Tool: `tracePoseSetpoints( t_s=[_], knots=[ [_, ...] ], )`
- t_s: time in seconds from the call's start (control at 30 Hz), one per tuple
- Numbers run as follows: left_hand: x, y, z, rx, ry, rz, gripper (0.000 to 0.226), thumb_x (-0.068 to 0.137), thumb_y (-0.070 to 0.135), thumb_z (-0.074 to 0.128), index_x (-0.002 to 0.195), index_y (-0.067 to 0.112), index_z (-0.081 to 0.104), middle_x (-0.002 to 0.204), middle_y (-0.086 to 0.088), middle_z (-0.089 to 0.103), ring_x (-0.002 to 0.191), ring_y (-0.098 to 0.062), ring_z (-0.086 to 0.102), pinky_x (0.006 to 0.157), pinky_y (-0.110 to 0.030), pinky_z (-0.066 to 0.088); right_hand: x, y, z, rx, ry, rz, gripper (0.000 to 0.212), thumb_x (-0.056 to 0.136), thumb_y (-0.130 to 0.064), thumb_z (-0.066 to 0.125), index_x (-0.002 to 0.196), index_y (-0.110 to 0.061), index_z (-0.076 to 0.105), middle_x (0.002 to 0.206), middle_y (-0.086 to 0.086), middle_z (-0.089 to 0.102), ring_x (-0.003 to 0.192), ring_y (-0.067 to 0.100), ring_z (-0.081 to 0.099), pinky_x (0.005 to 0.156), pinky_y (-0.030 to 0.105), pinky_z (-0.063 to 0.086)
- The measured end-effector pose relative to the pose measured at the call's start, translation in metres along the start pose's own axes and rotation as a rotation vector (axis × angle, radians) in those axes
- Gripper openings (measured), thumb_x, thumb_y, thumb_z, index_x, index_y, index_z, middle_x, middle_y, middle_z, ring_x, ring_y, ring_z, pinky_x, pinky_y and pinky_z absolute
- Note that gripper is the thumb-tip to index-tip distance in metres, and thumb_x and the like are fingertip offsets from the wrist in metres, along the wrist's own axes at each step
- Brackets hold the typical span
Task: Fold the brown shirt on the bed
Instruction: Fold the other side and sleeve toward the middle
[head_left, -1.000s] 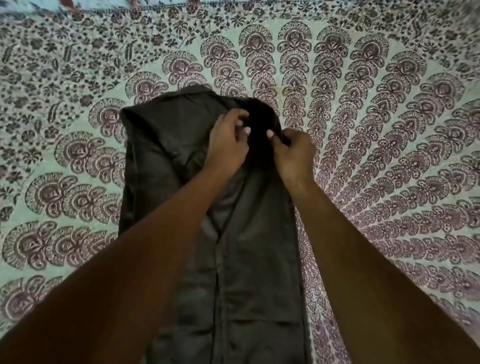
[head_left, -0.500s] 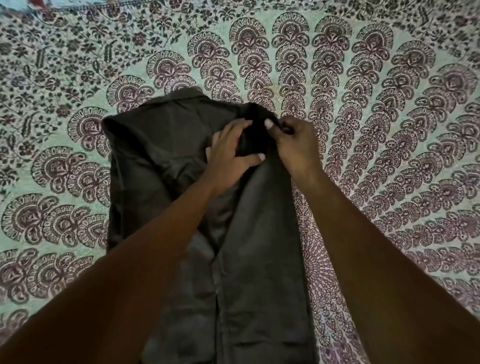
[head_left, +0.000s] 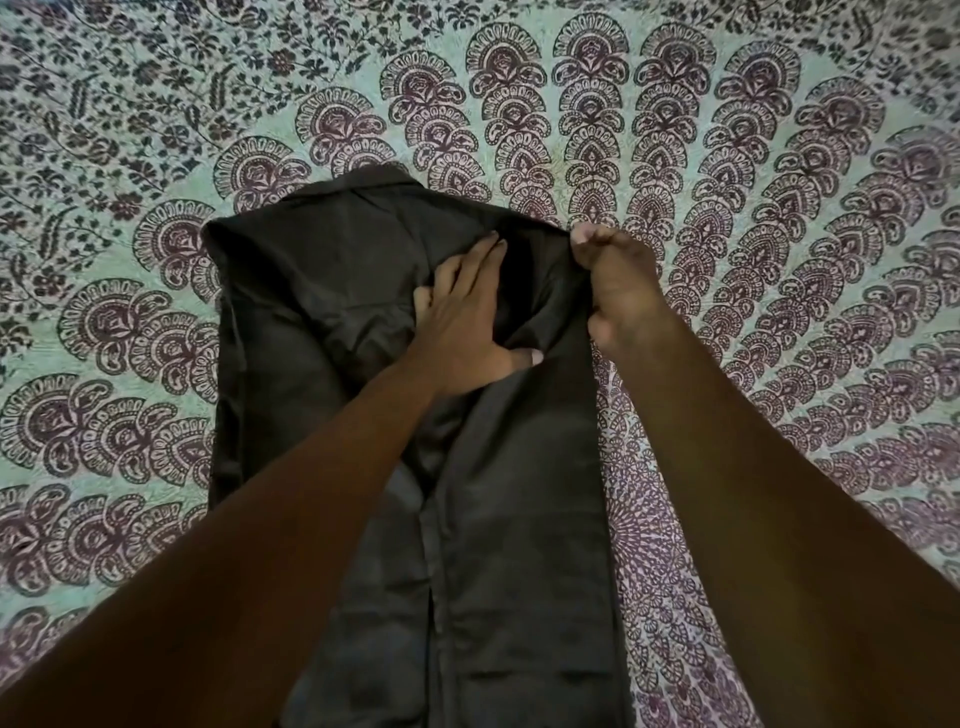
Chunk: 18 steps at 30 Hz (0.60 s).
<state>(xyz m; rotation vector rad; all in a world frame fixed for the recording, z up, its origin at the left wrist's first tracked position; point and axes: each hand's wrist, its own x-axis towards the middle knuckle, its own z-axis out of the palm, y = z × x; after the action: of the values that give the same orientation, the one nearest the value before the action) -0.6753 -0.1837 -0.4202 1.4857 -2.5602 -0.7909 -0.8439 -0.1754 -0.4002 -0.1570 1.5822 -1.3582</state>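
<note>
**Lying lengthwise on the bed: brown shirt, both hands up at the collar end**

So the brown shirt (head_left: 332, 322) is laid out long on the bed (head_left: 779, 312), running from the 6 o'clock edge of the view up toward 12, with its collar end just past the middle. It looks folded narrow already, with a long seam running down the front. The right side makes a straight edge; the left shoulder bunches out toward 9 o'clock.

The left hand (head_left: 467, 322) lies flat on the fabric near the top, fingers straight and pointing toward 1 o'clock, thumb sticking out to the right, pressing the cloth down. The right hand (head_left: 618, 280) is right beside it at 3 o'clock, curled tight and pinching the shirt's top right corner. Both bare forearms come in from the bottom corners.

Around all that, the bedspread is pale green with purple fan-shaped motifs radiating outward.
</note>
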Motion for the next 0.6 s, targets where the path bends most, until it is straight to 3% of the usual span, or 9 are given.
tracePoseSetpoints(
  t_s=[0.07,0.13,0.2,0.3,0.43,0.53,0.6],
  knots=[
    [0.0,0.0,-0.002,-0.027,-0.008,-0.006,0.124,0.064,0.062,0.081,0.161,0.027,0.012,0.168,0.013,0.005,0.148,-0.022,0.016,0.109,-0.049,0.027,-0.001,0.0,-0.002,0.089,-0.017,0.02,0.024,0.09,0.01,0.064,0.095,-0.013,0.069,0.087,0.004,0.072,0.069,0.012,0.07,0.062,0.024,0.057],
    [-0.003,0.003,-0.001,-0.087,0.018,-0.004,0.107,0.066,0.061,0.078,0.155,0.028,0.029,0.163,0.01,0.016,0.144,-0.021,0.021,0.107,-0.046,0.027,-0.002,0.001,-0.005,0.153,-0.028,0.032,0.033,0.085,0.016,0.066,0.107,-0.009,0.069,0.096,0.011,0.074,0.075,0.019,0.073,0.068,0.031,0.061],
    [-0.009,0.011,0.001,-0.169,0.129,-0.036,0.068,0.074,0.06,0.069,0.132,0.026,0.056,0.141,0.007,0.037,0.131,-0.021,0.034,0.103,-0.044,0.032,-0.003,0.001,-0.007,0.148,-0.044,0.011,0.039,0.081,0.019,0.066,0.11,-0.006,0.07,0.101,0.017,0.074,0.082,0.026,0.072,0.078,0.041,0.063],
    [-0.012,0.019,0.01,-0.313,0.215,-0.166,0.02,0.089,0.047,0.065,0.094,0.028,0.069,0.109,0.012,0.046,0.114,-0.02,0.048,0.1,-0.045,0.036,-0.002,-0.001,-0.007,0.11,-0.111,-0.032,0.034,0.082,0.02,0.063,0.101,-0.008,0.072,0.101,0.019,0.073,0.089,0.029,0.07,0.082,0.043,0.06],
    [-0.017,0.015,0.015,-0.427,0.237,-0.239,0.02,0.087,0.038,0.069,0.074,0.024,0.063,0.089,0.009,0.06,0.088,-0.018,0.061,0.093,-0.052,0.048,0.004,-0.001,-0.002,0.074,-0.131,-0.103,0.035,0.081,0.023,0.059,0.08,-0.006,0.078,0.099,0.015,0.075,0.102,0.029,0.07,0.1,0.04,0.056],
    [-0.024,0.012,0.014,-0.504,0.275,-0.224,0.023,0.087,0.03,0.074,0.074,0.015,0.063,0.072,0.011,0.065,0.072,-0.006,0.063,0.085,-0.044,0.055,0.007,-0.001,0.0,0.067,-0.075,-0.088,0.029,0.08,0.025,0.06,0.083,0.0,0.075,0.094,0.013,0.076,0.093,0.022,0.072,0.086,0.027,0.06],
    [-0.027,0.013,0.012,-0.535,0.305,-0.237,0.024,0.087,0.022,0.077,0.074,0.01,0.061,0.071,0.015,0.064,0.071,0.004,0.062,0.082,-0.035,0.055,0.008,-0.001,0.002,0.049,-0.084,-0.097,0.029,0.078,0.024,0.063,0.083,-0.001,0.075,0.09,0.011,0.076,0.089,0.019,0.073,0.077,0.022,0.058]
  ],
)
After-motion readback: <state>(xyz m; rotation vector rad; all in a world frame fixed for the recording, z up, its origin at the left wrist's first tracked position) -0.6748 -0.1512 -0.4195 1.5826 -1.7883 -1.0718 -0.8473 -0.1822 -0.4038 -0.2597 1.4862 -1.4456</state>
